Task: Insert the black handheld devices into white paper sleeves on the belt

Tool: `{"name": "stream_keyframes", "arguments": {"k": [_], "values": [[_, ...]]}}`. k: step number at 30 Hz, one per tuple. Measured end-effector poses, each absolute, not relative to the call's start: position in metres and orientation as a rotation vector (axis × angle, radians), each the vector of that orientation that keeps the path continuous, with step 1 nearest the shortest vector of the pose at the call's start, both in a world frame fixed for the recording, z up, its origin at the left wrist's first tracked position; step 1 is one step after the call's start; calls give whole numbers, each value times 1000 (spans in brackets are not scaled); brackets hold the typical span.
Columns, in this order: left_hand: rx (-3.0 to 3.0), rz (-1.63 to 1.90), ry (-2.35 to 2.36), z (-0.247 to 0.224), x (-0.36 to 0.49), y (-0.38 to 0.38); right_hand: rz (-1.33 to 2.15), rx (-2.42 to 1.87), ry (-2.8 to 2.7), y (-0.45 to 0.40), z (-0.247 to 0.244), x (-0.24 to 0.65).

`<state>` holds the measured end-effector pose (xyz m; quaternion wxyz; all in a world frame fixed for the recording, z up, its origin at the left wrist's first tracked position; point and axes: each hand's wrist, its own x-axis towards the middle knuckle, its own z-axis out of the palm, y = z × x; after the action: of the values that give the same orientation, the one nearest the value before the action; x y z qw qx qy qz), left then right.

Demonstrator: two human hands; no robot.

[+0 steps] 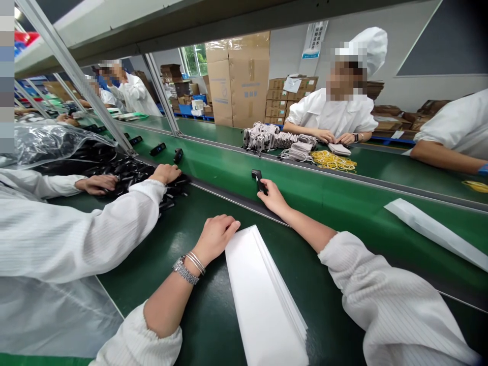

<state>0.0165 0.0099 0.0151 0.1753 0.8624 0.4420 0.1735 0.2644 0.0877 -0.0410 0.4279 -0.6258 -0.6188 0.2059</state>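
though small in view, black device (pixel 256 175) seemingly in right hand's pinching grip (pixel 275 198), far end beyond it

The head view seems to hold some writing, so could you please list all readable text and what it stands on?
Nothing can be quoted with certainty.
Sign at the back: Chinese characters, too blurred.
Large cardboard box: blue print, too blurred.
Black device in the right hand: no legible text.

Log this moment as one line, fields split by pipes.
left hand: at far end of stacked white sheets | right hand: holding black device at green belt | neighbour's hands: on black pile
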Motion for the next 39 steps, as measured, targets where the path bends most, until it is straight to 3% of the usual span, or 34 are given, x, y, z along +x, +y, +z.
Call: {"name": "stream_keyframes", "arguments": {"k": [9, 13, 17, 26, 39], "values": [[2337, 507, 1218, 22, 16, 6, 257, -1909, -1728, 85, -24, 280], [2263, 333, 1191, 34, 9, 2, 131, -2033, -1755, 88, -22, 295], [2275, 193, 1156, 37, 4, 3, 387, -1914, -1470, 97, -27, 298], [2235, 228, 1266, 36, 3, 3, 988, -943, -1023, 90, -17, 264], [2361, 619, 1187, 37, 12, 3, 1322, -843, -1037, 50, 10, 222]]}}
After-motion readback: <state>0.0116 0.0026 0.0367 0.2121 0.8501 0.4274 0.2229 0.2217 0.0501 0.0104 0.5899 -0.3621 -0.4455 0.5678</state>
